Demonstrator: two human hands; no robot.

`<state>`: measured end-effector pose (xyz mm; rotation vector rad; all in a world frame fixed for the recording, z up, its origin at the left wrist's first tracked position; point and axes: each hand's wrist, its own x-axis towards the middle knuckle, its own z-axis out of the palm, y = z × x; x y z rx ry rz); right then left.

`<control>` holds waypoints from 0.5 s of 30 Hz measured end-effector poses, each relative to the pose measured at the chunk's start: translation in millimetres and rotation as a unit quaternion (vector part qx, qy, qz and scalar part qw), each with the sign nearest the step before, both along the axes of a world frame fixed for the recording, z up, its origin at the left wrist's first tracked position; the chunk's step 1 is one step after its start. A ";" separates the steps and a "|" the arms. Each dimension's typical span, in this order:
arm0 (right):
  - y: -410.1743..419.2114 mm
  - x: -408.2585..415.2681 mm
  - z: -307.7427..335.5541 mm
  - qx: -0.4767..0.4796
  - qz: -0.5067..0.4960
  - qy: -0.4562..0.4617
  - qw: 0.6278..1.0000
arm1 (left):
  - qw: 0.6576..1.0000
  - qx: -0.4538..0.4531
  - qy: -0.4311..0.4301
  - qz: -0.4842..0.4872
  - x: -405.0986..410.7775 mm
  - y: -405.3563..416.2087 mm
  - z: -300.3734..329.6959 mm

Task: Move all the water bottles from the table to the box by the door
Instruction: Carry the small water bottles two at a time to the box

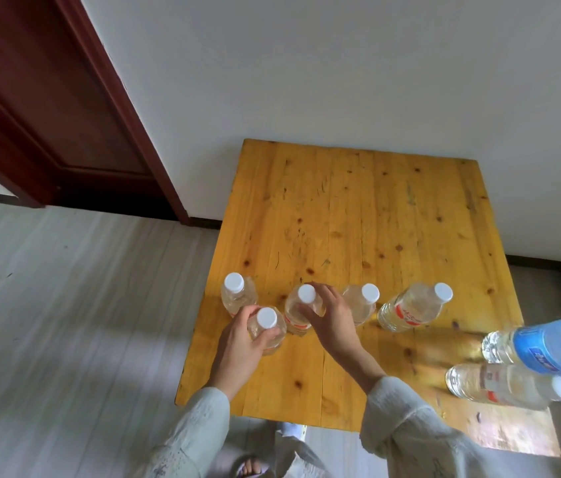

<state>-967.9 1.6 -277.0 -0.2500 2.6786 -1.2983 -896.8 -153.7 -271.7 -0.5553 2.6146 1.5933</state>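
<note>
A person in pale long sleeves stands at a yellow pine table with both hands among seven upright water bottles. The left hand is wrapped around the shoulder of the nearest white-capped bottle, close to the table's left edge. The right hand curls its fingers around the bottle just behind, whose red-and-white label is too blurred to read. Three more clear bottles with white caps stand in the same loose row: one at far left, one beside the right hand, and one further right with a red-lettered label, its writing illegible. At the right edge stand a blue-labelled bottle, its white lettering unreadable, and a clear bottle just in front of it. The far half of the tabletop lies bare up to the white wall. Left of the table, open grey floor runs to a dark red door. No box shows in this view.
</note>
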 end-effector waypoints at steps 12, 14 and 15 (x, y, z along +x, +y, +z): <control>23.2 40.4 15.0 -0.068 -0.002 -0.008 0.998 | 0.997 0.061 0.009 -0.034 7.9 -6.1 17.9; 32.4 53.0 24.3 -0.097 -0.030 -0.014 0.995 | 0.994 0.090 0.022 -0.056 7.1 -1.4 24.5; 37.0 60.7 29.8 -0.118 -0.050 -0.020 0.992 | 0.992 0.102 0.026 -0.070 6.5 1.7 28.4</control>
